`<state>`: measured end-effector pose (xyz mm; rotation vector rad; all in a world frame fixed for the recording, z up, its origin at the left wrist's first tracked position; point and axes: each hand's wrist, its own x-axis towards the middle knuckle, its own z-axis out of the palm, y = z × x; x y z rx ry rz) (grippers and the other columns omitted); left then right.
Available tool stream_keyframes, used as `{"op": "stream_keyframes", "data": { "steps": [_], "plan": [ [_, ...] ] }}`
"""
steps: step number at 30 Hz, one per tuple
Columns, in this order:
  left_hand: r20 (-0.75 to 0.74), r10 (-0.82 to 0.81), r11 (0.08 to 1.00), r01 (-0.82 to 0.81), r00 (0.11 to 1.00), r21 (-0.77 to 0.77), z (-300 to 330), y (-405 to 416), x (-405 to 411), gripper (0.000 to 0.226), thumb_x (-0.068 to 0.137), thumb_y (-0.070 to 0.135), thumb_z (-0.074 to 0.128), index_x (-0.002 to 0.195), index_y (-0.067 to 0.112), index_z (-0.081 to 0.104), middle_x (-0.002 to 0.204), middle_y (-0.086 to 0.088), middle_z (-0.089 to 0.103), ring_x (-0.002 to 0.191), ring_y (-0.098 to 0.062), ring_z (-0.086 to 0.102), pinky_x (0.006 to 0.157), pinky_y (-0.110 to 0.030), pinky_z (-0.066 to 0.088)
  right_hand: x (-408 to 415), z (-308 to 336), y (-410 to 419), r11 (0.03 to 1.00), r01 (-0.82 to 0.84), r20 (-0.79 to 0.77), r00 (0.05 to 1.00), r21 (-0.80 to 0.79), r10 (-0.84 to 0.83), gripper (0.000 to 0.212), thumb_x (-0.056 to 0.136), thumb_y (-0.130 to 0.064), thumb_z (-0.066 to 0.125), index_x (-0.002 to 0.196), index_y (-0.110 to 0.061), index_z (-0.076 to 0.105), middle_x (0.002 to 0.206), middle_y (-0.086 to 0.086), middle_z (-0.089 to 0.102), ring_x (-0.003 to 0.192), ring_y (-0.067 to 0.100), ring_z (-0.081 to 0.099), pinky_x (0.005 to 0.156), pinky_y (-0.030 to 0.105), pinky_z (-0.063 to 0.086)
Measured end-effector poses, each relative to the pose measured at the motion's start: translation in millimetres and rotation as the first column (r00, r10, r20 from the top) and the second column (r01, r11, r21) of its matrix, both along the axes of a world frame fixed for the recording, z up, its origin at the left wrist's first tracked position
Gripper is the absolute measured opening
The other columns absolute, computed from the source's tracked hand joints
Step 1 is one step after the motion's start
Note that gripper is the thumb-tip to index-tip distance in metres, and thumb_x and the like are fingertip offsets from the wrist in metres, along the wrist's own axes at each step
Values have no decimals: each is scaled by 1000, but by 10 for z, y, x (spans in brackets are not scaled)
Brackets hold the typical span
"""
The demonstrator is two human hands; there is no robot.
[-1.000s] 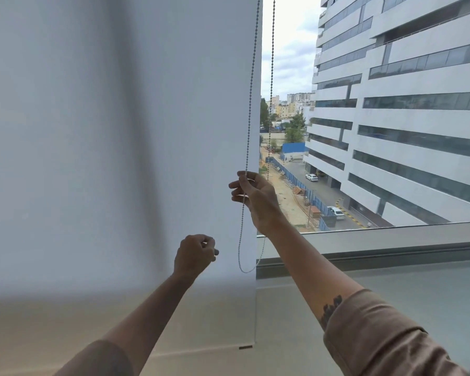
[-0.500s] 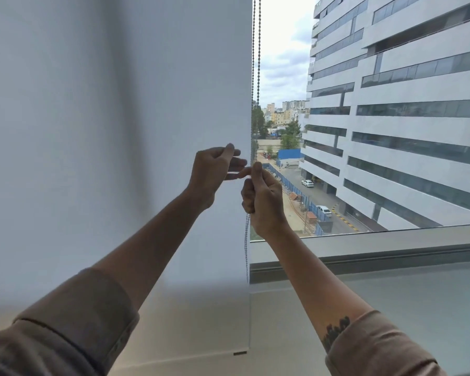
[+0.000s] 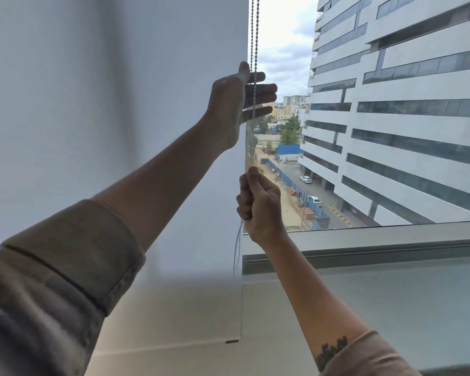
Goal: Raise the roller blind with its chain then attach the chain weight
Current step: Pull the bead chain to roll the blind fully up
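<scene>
A white roller blind (image 3: pixel 120 104) covers the left part of the window, its bottom bar low at the wall. The bead chain (image 3: pixel 254 31) hangs in two strands along the blind's right edge. My left hand (image 3: pixel 239 101) is raised high with fingers spread flat, the chain running across its fingers. Lower down, my right hand (image 3: pixel 259 206) is closed in a fist around the chain, and the chain's loop dangles below it. No chain weight is visible.
A grey window sill (image 3: pixel 377 240) runs under the glass on the right, with a pale wall (image 3: pixel 364 308) below. Outside stands a large white office building (image 3: pixel 404 118) and a street with parked cars.
My left hand has risen from beside the right hand to high on the chain and spread its fingers. My right hand has dropped lower, still gripping the chain.
</scene>
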<state>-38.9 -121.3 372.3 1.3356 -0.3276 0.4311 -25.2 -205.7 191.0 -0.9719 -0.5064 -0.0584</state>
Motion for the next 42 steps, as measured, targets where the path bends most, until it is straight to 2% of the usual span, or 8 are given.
{"op": "stream_keyframes", "data": {
  "steps": [13, 16, 20, 25, 30, 36, 39, 42],
  "plan": [
    [-101, 53, 997, -57, 993, -43, 53, -136, -33, 53, 117, 42, 35, 107, 7, 75, 83, -6, 78, 66, -16, 69, 64, -29, 56, -98, -555, -121, 996, -64, -109, 992, -65, 56, 43, 113, -33, 49, 73, -19, 56, 53, -7, 28, 41, 6, 16, 43, 25, 5],
    [-152, 39, 994, -54, 988, -100, 41, -149, -19, 59, 115, 50, 35, 86, 12, 69, 67, -2, 65, 53, -14, 52, 51, -24, 42, -103, -717, -136, 995, -55, -130, 991, -88, 43, 42, 111, -35, 50, 72, -19, 54, 54, -7, 26, 41, 6, 16, 44, 26, 6],
    [-241, 81, 983, -117, 967, -139, -11, -220, -26, 74, 109, 66, 36, 48, 23, 33, 45, 5, 32, 38, -12, 21, 40, -21, 18, -116, -847, -130, 989, -50, -116, 993, -139, 34, 42, 103, -42, 56, 65, -23, 53, 56, -7, 24, 41, 6, 15, 43, 24, 5],
    [-121, 199, 971, -213, 972, -111, -155, -330, -11, 71, 108, 66, 41, 53, 22, 33, 46, 2, 32, 39, -14, 22, 46, -29, 17, -57, -901, -179, 979, -73, -97, 994, -193, 55, 43, 105, -42, 57, 71, -16, 59, 60, -3, 31, 47, 10, 22, 45, 25, 13],
    [2, 252, 964, -251, 968, -85, -183, -324, -32, 69, 111, 59, 42, 55, 20, 30, 49, -2, 29, 37, -17, 24, 45, -29, 20, 149, -622, -255, 972, 35, -22, 999, -231, -41, 57, 107, -47, 43, 99, -1, 77, 79, 13, 65, 68, 21, 57, 63, 31, 44],
    [44, 311, 950, -311, 949, -11, -388, -333, 13, 66, 110, 60, 42, 59, 19, 31, 53, -5, 30, 38, -15, 27, 47, -28, 25, 358, 249, -320, 954, 184, 84, 982, -234, -169, 32, 110, -31, 49, 103, -11, 73, 99, 13, 70, 81, 16, 64, 74, 33, 49],
    [9, 334, 943, -334, 943, -2, -626, -352, 69, 68, 110, 60, 44, 58, 16, 47, 51, -2, 46, 43, -15, 47, 51, -27, 39, 389, 670, -298, 952, 202, 153, 974, -229, -170, 33, 113, -29, 45, 101, -16, 73, 91, 3, 73, 81, 12, 66, 74, 32, 51],
    [7, 300, 954, -299, 954, -33, -871, -374, 102, 54, 111, 56, 45, 76, 31, 77, 67, 5, 75, 56, -11, 67, 52, -23, 46, 349, 1008, -270, 953, 212, 169, 970, -216, -177, 33, 114, -28, 43, 109, -13, 73, 99, 6, 73, 87, 17, 68, 73, 31, 54]
  ]
}}
